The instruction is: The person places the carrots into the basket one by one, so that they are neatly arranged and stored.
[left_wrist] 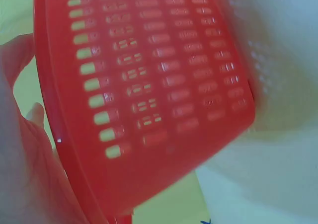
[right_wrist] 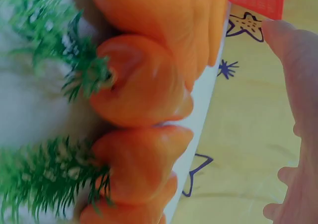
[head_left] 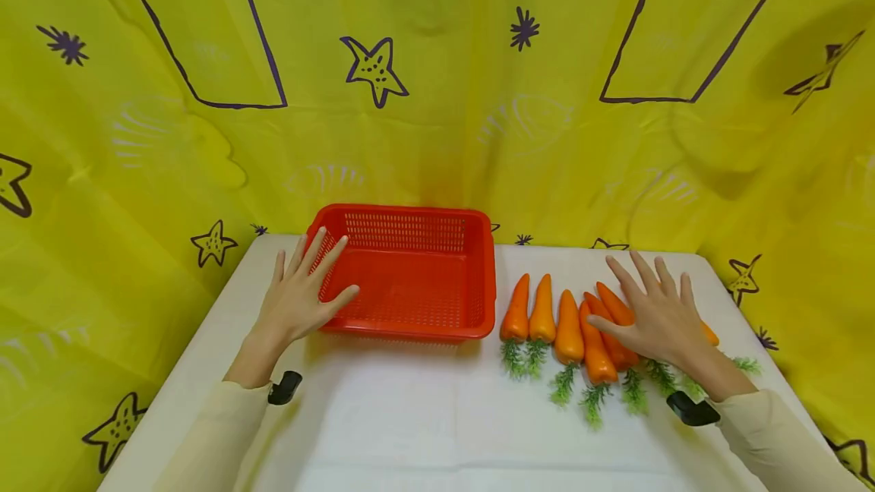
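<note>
My left hand (head_left: 295, 300) is spread over the left end of a red plastic basket (head_left: 483, 272), its fingers overlapping the rim in the head view. The basket's slotted side wall (left_wrist: 164, 75) fills much of the left wrist view. My right hand (head_left: 661, 317), fingers straight and apart, hovers over a row of orange carrots (head_left: 569, 329) with green leafy tops. It hides part of the right-hand carrots. In the right wrist view a carrot (right_wrist: 141, 82) lies close below the hand, its green top (right_wrist: 44, 177) pointing left. Neither hand holds anything.
Basket and carrots lie on a white-covered table (head_left: 410, 416). A yellow curtain (head_left: 437, 135) printed with dark stars and shapes hangs behind it and along both sides. Dark wrist devices (head_left: 284, 387) sit at both cream sleeves (head_left: 219, 431).
</note>
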Motion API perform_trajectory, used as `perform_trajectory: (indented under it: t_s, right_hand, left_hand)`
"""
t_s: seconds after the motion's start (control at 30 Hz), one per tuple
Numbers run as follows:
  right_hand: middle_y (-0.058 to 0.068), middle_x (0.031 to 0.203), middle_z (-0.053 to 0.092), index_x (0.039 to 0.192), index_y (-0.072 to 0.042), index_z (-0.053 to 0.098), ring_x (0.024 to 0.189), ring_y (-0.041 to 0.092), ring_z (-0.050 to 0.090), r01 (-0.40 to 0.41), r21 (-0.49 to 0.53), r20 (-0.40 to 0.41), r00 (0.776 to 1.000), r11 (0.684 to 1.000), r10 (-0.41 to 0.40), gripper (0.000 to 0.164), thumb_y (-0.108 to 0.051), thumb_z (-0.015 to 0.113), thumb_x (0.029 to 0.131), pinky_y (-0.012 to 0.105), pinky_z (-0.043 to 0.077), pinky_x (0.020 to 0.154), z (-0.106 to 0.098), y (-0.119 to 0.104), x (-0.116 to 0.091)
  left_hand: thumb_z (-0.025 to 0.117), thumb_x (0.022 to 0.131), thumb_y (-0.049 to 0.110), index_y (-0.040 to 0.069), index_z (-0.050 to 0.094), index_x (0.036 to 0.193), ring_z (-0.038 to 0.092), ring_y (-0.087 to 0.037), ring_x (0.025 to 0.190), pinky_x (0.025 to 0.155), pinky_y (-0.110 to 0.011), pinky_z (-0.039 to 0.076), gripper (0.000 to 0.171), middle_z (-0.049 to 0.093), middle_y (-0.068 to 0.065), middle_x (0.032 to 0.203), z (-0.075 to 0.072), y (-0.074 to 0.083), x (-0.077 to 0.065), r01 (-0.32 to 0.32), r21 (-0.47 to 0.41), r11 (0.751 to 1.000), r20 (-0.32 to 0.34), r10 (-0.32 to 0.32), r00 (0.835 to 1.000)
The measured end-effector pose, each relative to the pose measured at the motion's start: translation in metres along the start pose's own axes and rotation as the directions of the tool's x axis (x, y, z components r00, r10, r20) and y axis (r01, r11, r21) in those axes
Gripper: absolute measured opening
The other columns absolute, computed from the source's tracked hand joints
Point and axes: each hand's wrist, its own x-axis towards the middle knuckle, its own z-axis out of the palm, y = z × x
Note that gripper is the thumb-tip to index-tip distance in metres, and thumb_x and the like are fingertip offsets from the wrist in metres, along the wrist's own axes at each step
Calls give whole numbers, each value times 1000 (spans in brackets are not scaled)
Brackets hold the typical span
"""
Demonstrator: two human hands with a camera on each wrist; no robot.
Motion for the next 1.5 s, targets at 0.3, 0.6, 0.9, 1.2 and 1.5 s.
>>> perform_trajectory:
  t_s: [0.3, 0.6, 0.9, 1.2, 1.5]
  right_hand:
    - [32, 162, 22, 165, -18, 22, 138, 66, 23, -15, -27, 53, 998, 1000, 17, 100, -62, 69, 89, 85, 10, 105, -2, 26, -6]
    - [41, 149, 35, 155, -6, 38, 124, 66, 37, -1, 31, 54, 999, 1000, -1, 85, -48, 74, 91, 79, 29, 98, -2, 69, -13]
    - [46, 138, 43, 145, 12, 43, 119, 65, 44, -9, 167, 205, 978, 986, -26, 71, -30, 73, 96, 78, 39, 89, -9, 100, -8]
    - [45, 131, 50, 142, 6, 43, 107, 57, 61, -49, 350, 359, 929, 936, -86, 55, -16, 69, 98, 62, 56, 78, -18, 123, -6]
    - [42, 134, 51, 137, 8, 49, 113, 57, 57, -45, 335, 437, 893, 941, -113, 57, -12, 76, 91, 59, 55, 83, -21, 127, 4]
  left_hand:
    - [63, 98, 47, 23, 16, 166, 14, -46, 153, 117, -74, 7, 86, 12, -12, 172, -4, -32, 3, -41, -203, 978, 12, 45, 999]
    - [63, 102, 29, 12, 28, 161, 33, -52, 144, 108, -74, 33, 71, 27, -18, 166, -8, -62, 2, 74, -528, 846, 78, -39, 996]
    - [50, 105, 12, -4, 45, 136, 33, -47, 144, 99, -32, 52, 36, 25, -13, 168, 2, -75, 6, 91, -784, 614, 77, -50, 996]
    - [42, 98, -6, -8, 44, 131, 16, -41, 152, 87, -21, 55, 33, 23, -14, 169, 10, -86, 8, 73, -888, 455, 65, -32, 997]
    - [44, 100, -9, -6, 43, 139, 24, -29, 150, 88, -24, 56, 39, 16, -11, 171, 16, -101, 3, 92, -944, 318, 102, 16, 995]
